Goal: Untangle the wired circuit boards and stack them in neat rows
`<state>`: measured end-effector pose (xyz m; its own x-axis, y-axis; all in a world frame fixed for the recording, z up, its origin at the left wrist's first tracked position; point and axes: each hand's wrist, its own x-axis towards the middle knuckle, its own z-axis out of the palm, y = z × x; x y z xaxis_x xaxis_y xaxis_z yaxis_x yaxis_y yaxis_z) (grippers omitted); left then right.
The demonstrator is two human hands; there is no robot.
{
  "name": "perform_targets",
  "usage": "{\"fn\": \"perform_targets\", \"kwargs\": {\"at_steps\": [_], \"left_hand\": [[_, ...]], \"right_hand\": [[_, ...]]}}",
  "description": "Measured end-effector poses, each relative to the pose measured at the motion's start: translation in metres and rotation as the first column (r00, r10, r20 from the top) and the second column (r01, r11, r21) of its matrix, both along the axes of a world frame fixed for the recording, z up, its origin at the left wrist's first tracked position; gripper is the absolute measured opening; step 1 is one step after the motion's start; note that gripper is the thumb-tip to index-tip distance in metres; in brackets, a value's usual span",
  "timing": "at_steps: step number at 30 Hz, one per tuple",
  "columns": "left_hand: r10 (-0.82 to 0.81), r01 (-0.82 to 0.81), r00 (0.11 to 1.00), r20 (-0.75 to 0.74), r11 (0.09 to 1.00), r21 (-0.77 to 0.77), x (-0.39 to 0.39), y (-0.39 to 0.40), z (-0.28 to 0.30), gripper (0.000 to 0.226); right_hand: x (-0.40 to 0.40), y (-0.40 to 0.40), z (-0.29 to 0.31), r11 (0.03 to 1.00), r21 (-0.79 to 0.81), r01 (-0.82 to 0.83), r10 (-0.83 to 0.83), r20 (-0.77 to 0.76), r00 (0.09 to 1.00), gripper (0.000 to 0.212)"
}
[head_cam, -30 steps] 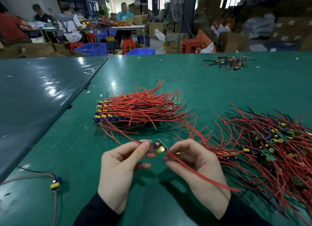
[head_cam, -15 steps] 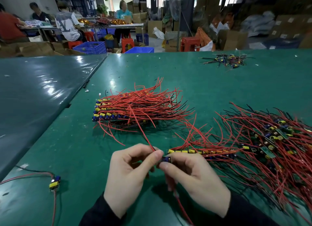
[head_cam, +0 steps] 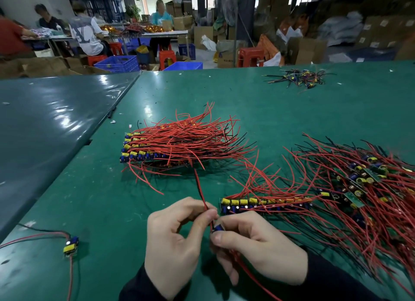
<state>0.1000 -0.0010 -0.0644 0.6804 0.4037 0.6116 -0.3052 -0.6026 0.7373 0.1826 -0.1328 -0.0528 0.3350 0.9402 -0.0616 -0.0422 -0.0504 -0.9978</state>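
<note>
Near the front edge of the green table point(head_cam: 292, 103), a single wired circuit board point(head_cam: 218, 227) is pinched between both hands. The left hand point(head_cam: 173, 240) has its thumb and forefinger pressed together on a red wire point(head_cam: 200, 189) that rises from the board toward the far side. The right hand point(head_cam: 253, 244) is curled around the board itself, with only a blue component showing between the fingers. Just beyond the right hand, a short row of boards point(head_cam: 258, 204) is laid out, its red leads trailing to the right. Farther off and to the left, a neat stack of boards point(head_cam: 143, 150) is seen with wires fanned rightward. A tangled pile point(head_cam: 359, 188) is spread at the right. One loose board point(head_cam: 71, 245) lies at the near left, well apart, and a small heap of dark wired parts point(head_cam: 298, 77) is seen at the far right.
</note>
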Motion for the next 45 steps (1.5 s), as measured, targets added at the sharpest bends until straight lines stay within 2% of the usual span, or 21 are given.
{"fn": "perform_targets", "kwargs": {"at_steps": [2, 4, 6, 8, 10, 14, 17, 19, 21, 23, 26, 29, 31, 33, 38, 42, 45], "left_hand": [[-0.006, 0.006, 1.0, -0.003, 1.0, -0.027, 0.002, 0.0, -0.001, 0.011], [-0.064, 0.059, 0.997, -0.031, 0.986, -0.157, 0.003, 0.001, -0.001, 0.015], [-0.159, 0.134, 0.984, -0.075, 0.955, -0.266, 0.003, 0.003, 0.0, 0.009], [-0.211, 0.173, 0.974, -0.085, 0.931, -0.322, 0.004, 0.004, -0.001, 0.008], [-0.182, 0.152, 0.981, -0.068, 0.936, -0.316, 0.004, 0.004, -0.002, 0.008], [-0.139, 0.112, 0.989, -0.057, 0.935, -0.337, 0.004, 0.004, -0.003, 0.006], [-0.072, 0.054, 0.994, -0.079, 0.978, -0.202, 0.004, 0.004, -0.004, 0.011], [-0.057, 0.034, 0.993, -0.106, 0.979, -0.202, 0.003, 0.003, -0.003, 0.011], [-0.078, 0.033, 0.991, -0.111, 0.93, -0.365, 0.004, 0.003, -0.002, 0.007], [-0.081, 0.019, 0.992, -0.092, 0.844, -0.536, 0.005, 0.005, -0.002, 0.013], [-0.098, 0.014, 0.988, -0.117, 0.82, -0.572, 0.005, 0.004, 0.001, 0.025], [-0.136, 0.024, 0.982, -0.128, 0.773, -0.634, 0.004, 0.007, 0.005, 0.019], [-0.1, 0.013, 0.991, -0.089, 0.735, -0.678, 0.004, 0.013, 0.008, 0.016], [-0.051, -0.01, 0.996, -0.072, 0.75, -0.661, 0.004, 0.015, 0.008, 0.014], [-0.047, -0.002, 0.997, -0.059, 0.765, -0.644, 0.004, 0.016, 0.009, 0.018], [0.003, -0.017, 1.0, -0.026, 0.816, -0.577, 0.004, 0.018, 0.009, 0.033], [0.007, -0.018, 1.0, -0.021, 0.811, -0.584, 0.003, 0.019, 0.009, 0.025]], "right_hand": [[0.001, 0.001, 0.0, 1.0, 0.001, 0.014, -0.014, -0.015, 1.0, 0.021], [0.002, 0.001, -0.001, 0.999, -0.019, 0.036, -0.037, -0.05, 0.998, 0.029], [0.004, 0.002, -0.002, 0.999, -0.041, 0.016, -0.02, -0.104, 0.994, 0.035], [0.005, 0.001, -0.003, 0.999, -0.033, -0.021, 0.016, -0.148, 0.989, 0.027], [0.006, 0.0, -0.004, 0.999, -0.041, -0.015, 0.01, -0.127, 0.992, 0.018], [0.004, 0.002, -0.005, 0.996, -0.046, 0.072, -0.075, -0.068, 0.995, 0.022], [0.001, 0.004, -0.009, 0.992, -0.057, 0.109, -0.111, -0.027, 0.993, 0.026], [0.0, 0.003, -0.01, 0.991, -0.063, 0.12, -0.122, -0.022, 0.992, 0.027], [0.0, 0.003, -0.009, 0.988, -0.061, 0.139, -0.14, 0.0, 0.99, 0.028], [0.0, 0.003, -0.01, 0.985, -0.063, 0.16, -0.158, 0.048, 0.986, 0.029], [-0.001, 0.003, -0.011, 0.989, -0.056, 0.139, -0.135, 0.072, 0.988, 0.026], [-0.002, 0.003, -0.009, 0.993, -0.047, 0.112, -0.109, 0.069, 0.992, 0.024], [-0.004, 0.003, -0.008, 0.995, -0.043, 0.089, -0.085, 0.069, 0.994, 0.024], [-0.005, 0.004, -0.007, 0.998, -0.033, 0.061, -0.058, 0.07, 0.996, 0.023], [-0.006, 0.003, -0.006, 0.998, -0.042, 0.044, -0.041, 0.084, 0.996, 0.023], [-0.008, 0.003, -0.007, 0.998, -0.05, 0.031, -0.025, 0.123, 0.992, 0.023], [-0.007, 0.002, -0.008, 0.998, -0.053, 0.036, -0.029, 0.127, 0.991, 0.023]]}}
